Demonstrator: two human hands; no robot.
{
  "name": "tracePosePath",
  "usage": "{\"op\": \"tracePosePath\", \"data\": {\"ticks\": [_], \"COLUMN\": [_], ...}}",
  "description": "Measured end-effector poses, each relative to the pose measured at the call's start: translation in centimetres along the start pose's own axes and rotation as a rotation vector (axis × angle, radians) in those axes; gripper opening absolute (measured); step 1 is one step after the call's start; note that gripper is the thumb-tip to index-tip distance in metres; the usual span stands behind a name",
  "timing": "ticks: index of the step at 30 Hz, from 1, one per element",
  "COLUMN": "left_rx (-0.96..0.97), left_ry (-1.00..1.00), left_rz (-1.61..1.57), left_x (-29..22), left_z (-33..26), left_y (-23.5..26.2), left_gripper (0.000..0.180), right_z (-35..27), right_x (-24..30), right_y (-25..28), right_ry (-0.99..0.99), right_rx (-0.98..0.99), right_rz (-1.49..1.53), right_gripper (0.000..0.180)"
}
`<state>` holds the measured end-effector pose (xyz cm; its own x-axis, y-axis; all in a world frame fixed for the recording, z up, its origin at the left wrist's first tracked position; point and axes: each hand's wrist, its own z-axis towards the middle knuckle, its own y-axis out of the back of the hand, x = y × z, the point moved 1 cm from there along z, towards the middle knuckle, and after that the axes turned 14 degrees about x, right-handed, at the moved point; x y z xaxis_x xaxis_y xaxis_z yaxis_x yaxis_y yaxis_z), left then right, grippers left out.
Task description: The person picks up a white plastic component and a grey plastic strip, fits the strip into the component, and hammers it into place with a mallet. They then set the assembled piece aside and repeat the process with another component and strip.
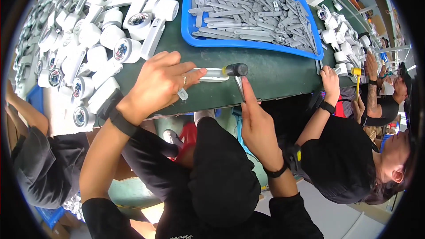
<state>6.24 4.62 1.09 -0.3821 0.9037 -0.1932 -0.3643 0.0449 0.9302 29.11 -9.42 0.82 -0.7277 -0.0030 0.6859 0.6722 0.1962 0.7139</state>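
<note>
At the front of the green table, my left hand (161, 82) presses down on a long white handle piece (214, 74) lying flat, its fingers closed round the near end. A small grey plastic strip (182, 94) pokes out beneath that hand, its other end hidden. My right hand (256, 126) grips a small mallet by its metal shaft (239, 88), index finger stretched along it. The mallet's black and yellowish head (235, 69) is over the far end of the white piece; whether they touch I cannot tell.
A blue tray (252, 44) heaped with grey plastic strips stands beyond my hands. Many white round-headed devices (90, 35) pile up on the left, more (341, 40) at the right. Co-workers sit on both sides; a yellow mallet (357, 71) is in use at the right.
</note>
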Motion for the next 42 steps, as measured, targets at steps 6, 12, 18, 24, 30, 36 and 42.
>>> {"op": "tracePosePath", "data": {"ticks": [6,12,18,24,30,36,42], "left_rx": [-0.009,0.011,0.050,0.054,0.020,-0.015,-0.009], "left_ry": [0.015,0.040,0.025,0.011,-0.017,-0.012,-0.016], "left_rz": [-0.006,-0.018,-0.029,-0.017,0.002,0.012,0.015], "left_x": [0.1,0.0,0.4,0.1,-0.1,-0.7,-0.6], "left_z": [-0.1,-0.2,-0.7,-0.6,-0.8,-1.4,-1.5], "left_y": [0.0,0.0,0.1,0.3,0.0,-0.2,-0.1], "left_gripper": [0.034,0.033,0.033,0.033,0.032,0.034,0.033], "right_z": [-1.3,-0.3,4.9,6.6,6.5,-0.4,-3.6], "right_x": [2.8,1.0,-0.8,-1.7,-1.3,-1.1,2.8], "right_y": [2.4,1.4,-0.3,-2.4,-2.3,1.2,3.5], "right_ry": [-0.043,-0.081,-0.025,0.104,0.100,-0.165,-0.087], "right_rx": [-0.053,0.051,-0.068,-0.124,-0.123,0.047,0.100], "right_rz": [0.237,0.464,0.378,0.357,0.376,0.832,0.294], "right_gripper": [0.055,0.060,0.068,0.048,0.052,0.051,0.052]}}
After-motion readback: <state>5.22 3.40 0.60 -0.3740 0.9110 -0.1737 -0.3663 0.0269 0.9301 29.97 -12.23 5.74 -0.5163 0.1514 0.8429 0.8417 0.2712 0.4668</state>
